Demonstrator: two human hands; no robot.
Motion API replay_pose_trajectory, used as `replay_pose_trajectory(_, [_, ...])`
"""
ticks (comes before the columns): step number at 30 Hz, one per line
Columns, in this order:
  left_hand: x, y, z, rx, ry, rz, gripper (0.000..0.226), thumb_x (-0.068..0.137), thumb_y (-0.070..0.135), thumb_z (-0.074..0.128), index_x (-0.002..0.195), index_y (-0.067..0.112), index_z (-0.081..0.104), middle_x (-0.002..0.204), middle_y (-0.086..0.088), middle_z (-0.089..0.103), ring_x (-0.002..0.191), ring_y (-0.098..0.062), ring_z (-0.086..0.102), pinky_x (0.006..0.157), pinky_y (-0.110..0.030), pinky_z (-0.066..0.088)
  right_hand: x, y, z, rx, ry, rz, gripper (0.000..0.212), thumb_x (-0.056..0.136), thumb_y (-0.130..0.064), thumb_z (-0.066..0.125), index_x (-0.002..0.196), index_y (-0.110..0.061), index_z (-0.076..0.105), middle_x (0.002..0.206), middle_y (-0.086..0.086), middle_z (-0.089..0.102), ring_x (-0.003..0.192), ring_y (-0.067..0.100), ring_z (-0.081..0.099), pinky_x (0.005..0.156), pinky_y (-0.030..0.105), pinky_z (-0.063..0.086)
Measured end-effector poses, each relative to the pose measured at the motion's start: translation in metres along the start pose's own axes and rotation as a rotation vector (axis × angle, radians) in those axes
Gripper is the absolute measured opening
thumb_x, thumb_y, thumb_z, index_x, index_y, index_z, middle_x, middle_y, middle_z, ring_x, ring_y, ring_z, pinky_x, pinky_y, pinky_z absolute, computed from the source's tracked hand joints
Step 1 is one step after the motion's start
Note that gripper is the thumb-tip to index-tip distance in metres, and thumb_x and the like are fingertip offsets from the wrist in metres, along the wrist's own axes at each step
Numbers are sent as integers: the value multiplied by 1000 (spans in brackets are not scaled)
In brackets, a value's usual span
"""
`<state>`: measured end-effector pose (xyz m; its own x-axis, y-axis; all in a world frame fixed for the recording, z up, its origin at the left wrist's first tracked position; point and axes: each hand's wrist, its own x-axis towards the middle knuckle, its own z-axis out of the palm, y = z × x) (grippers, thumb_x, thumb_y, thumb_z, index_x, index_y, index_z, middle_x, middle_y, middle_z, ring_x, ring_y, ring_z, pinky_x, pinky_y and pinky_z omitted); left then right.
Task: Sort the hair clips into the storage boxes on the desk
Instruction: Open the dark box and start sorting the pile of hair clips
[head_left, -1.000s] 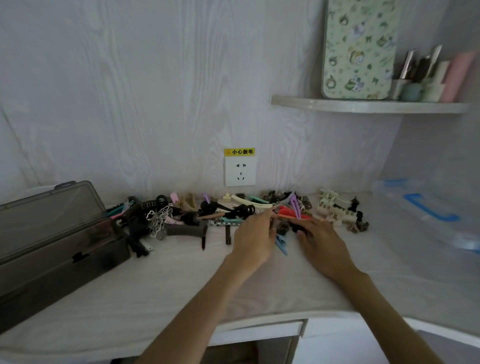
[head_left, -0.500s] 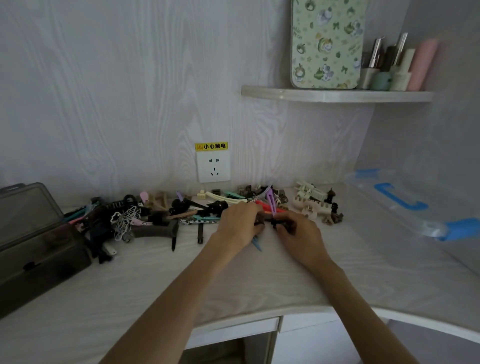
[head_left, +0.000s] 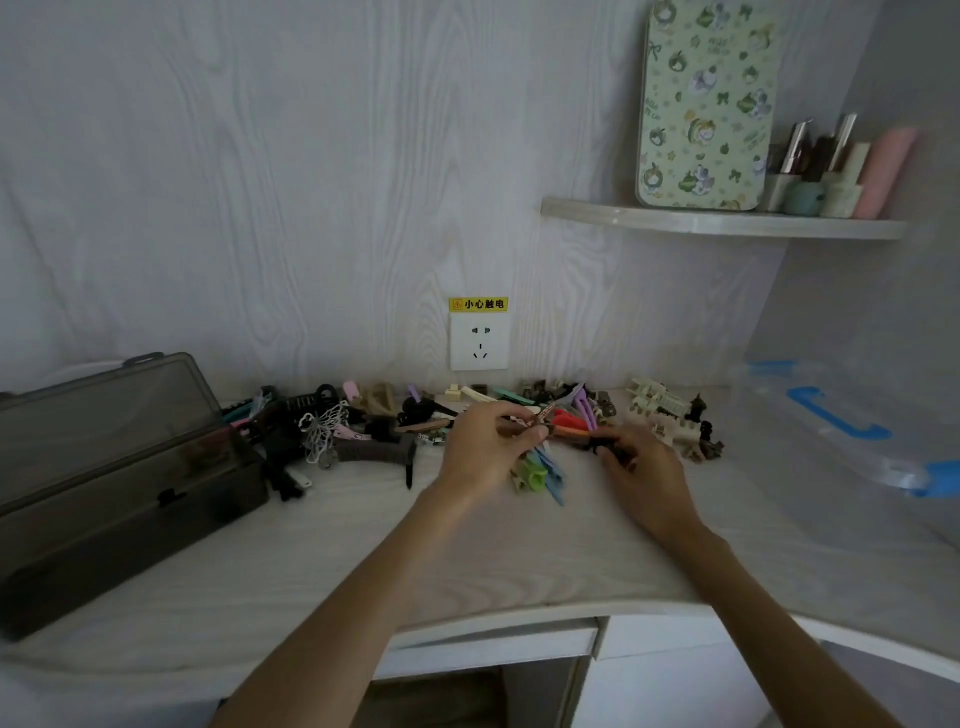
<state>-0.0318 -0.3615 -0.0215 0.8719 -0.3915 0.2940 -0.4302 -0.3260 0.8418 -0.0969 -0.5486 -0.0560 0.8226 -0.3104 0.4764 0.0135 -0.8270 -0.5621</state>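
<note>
1. State: our left hand (head_left: 483, 452) is at the middle of the clip pile, fingers (head_left: 524, 434) pinched narrow on a thin brownish clip (head_left: 543, 415), with more clips apparently bunched in the palm: a green clip (head_left: 535, 474) and blue clips (head_left: 551, 480) stick out below it.
2. Our right hand (head_left: 641, 470) is curled over a small dark clip (head_left: 602, 446) at the pile's right part. Looks like a closed pinch, but we can't tell if it's lifted or just pressed on the bench (head_left: 363, 561).
3. The hair clips (head_left: 374, 426) lie in a loose row along the back wall, below the socket (head_left: 479, 343). Nothing visibly sorted yet.
4. Destinations: smoky grey box (head_left: 119, 478) far left, lid up; clear box with blue latches (head_left: 852, 431) far right. Both well apart from the pile.
5. Step in hand, as we read it: gathering like clips before a drop.
6. Do it well:
   - one type per hand, no mixing in the palm
   - lift straight up; claw clips (head_left: 660, 410) snag on neighbours
   - don't overfill the left hand, since the bunch looks loose
   - left hand serves the grey box, right hand the clear one
7. Risk: dragging tangled clips off the bench edge.
</note>
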Motion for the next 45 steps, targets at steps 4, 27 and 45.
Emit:
replay_pose_trajectory(4, [-16,4,-48,-354,72,-202,25,82,9,69,104,-3,69,65,2,64,52,-3,59,51,-13,52,-5,-14,1,60,71,-12,20,86,-10,62,103,-18,68,103,1,67,92,13,58,78,24,47])
replay_pose_trajectory(27, [-121,-56,-265,244,445,-170,20,83,11,67,103,11,69,97,3,67,84,-2,62,80,-5,46,-14,-265,153,376,-300,-522,21,89,-21,58,108,-25,66,108,-7,67,97,5,58,85,22,48])
replay_pose_trajectory(45, [-16,8,33,252,-117,188,27,92,13,50,110,28,64,108,8,63,98,-10,60,84,-25,48,-21,18,-34,-73,65,155,23,87,-11,57,101,-26,67,109,-9,64,101,15,58,81,24,42])
